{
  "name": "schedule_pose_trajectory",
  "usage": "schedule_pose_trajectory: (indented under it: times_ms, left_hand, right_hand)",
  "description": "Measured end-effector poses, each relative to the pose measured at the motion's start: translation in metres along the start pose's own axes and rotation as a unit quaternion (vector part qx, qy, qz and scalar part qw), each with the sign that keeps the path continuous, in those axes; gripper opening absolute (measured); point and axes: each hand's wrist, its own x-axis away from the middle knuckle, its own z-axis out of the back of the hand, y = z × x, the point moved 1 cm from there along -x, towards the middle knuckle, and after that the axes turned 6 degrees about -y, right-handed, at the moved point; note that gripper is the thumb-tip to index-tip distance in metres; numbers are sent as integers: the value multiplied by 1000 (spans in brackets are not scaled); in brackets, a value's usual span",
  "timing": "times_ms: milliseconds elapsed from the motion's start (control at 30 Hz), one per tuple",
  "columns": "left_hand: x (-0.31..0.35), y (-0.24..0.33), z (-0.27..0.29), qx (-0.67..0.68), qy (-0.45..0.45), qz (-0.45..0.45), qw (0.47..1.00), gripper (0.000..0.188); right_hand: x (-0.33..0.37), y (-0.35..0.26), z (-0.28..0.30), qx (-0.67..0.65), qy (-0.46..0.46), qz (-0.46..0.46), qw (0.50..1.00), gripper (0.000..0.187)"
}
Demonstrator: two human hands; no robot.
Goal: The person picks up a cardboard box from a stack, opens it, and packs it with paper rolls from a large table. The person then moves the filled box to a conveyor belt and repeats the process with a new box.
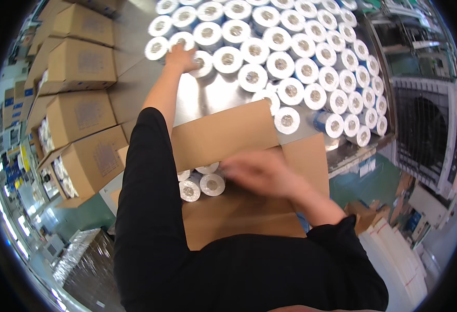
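Observation:
Many white rolls with blue sides stand on end on a metal table [207, 93]. My left hand [180, 58] reaches to the group's near left edge, its fingers spread and touching a roll [181, 39]; another roll [202, 64] stands beside its thumb. In front of me is a cardboard box [239, 218] with its flaps folded out. Several rolls [212, 184] stand inside, at its left part. Over the box opening is my right hand [257, 172], smeared by motion just right of those rolls; its fingers cannot be made out.
Along the left stands a row of open cardboard boxes [85, 117] with white rolls inside. A raised box flap [226, 135] lies between the packed rolls and the table rolls. To the right are a grey machine [428, 112] and a stack of white sheets [395, 255]. A plastic-wrapped stack [85, 270] stands lower left.

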Motion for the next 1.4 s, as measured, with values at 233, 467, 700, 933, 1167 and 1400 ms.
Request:
schedule_pose_trajectory:
  times_ms: [233, 467, 700, 933, 1167, 1400]
  left_hand:
    - [-18, -9, 9, 4, -35, -33, 999, 47]
    - [130, -65, 111, 221, 162, -19, 961, 40]
    - [338, -52, 97, 586, -32, 3, 810, 31]
    - [338, 117, 12, 393, -115, -145, 901, 29]
    - [303, 157, -197, 316, 23, -197, 928, 37]
    - [323, 115, -143, 28, -128, -206, 970, 42]
  right_hand:
    - [48, 151, 126, 253, 194, -331, 888, 62]
    - [9, 232, 119, 234, 29, -308, 922, 88]
    - [32, 196, 129, 229, 92, -262, 933, 73]
    - [92, -10, 163, 257, 340, -61, 902, 66]
    - [98, -117, 24, 382, -81, 54, 919, 58]
    - [56, -8, -88, 485, -264, -218, 805, 68]
